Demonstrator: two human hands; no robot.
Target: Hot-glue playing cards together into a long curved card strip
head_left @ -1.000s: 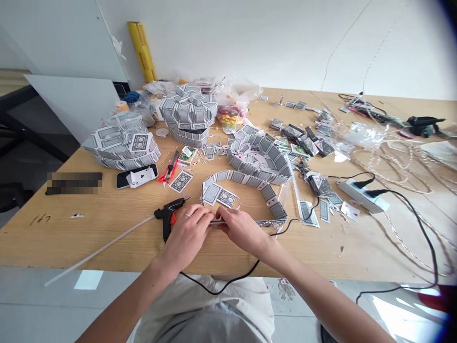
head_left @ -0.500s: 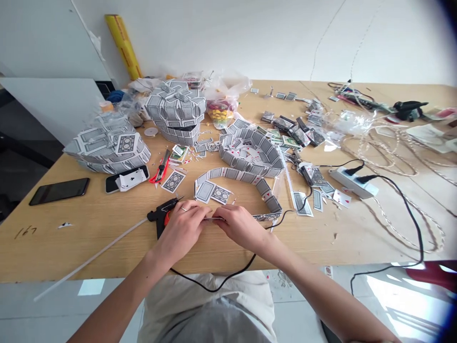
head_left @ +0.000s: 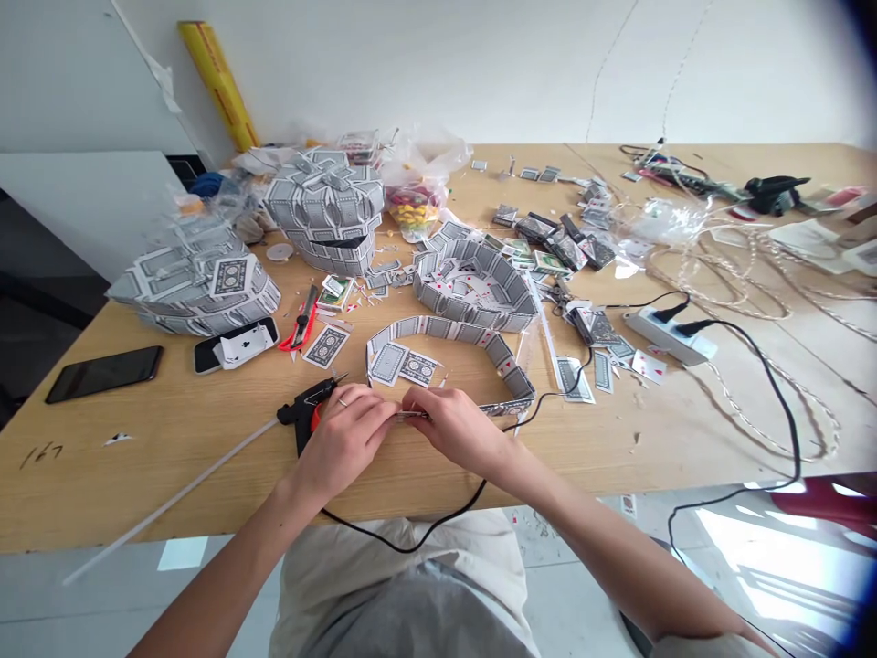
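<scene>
A band of folded playing cards (head_left: pixel 472 334), standing on edge, curves round in a loop on the table in front of me. My left hand (head_left: pixel 353 429) and my right hand (head_left: pixel 452 422) are both closed on its near side, their fingertips close together. Only a thin edge of card shows between them. Beside my left hand lies a black glue gun (head_left: pixel 306 407) with an orange trigger and a long white glue stick (head_left: pixel 198 480) sticking out of its back. Two loose playing cards (head_left: pixel 404 364) lie inside the loop.
Behind stand a heart-shaped card tray (head_left: pixel 472 306) and card-built boxes (head_left: pixel 322 210). To the left are a red utility knife (head_left: pixel 300 320) and two phones (head_left: pixel 104 373). A power strip (head_left: pixel 668 334) with black cables sits right. Card packs (head_left: pixel 548 233) and scraps lie about.
The view has shifted slightly, moving the table's things a little left. My hands stay on the card band, with the right fingers moved slightly left along it.
</scene>
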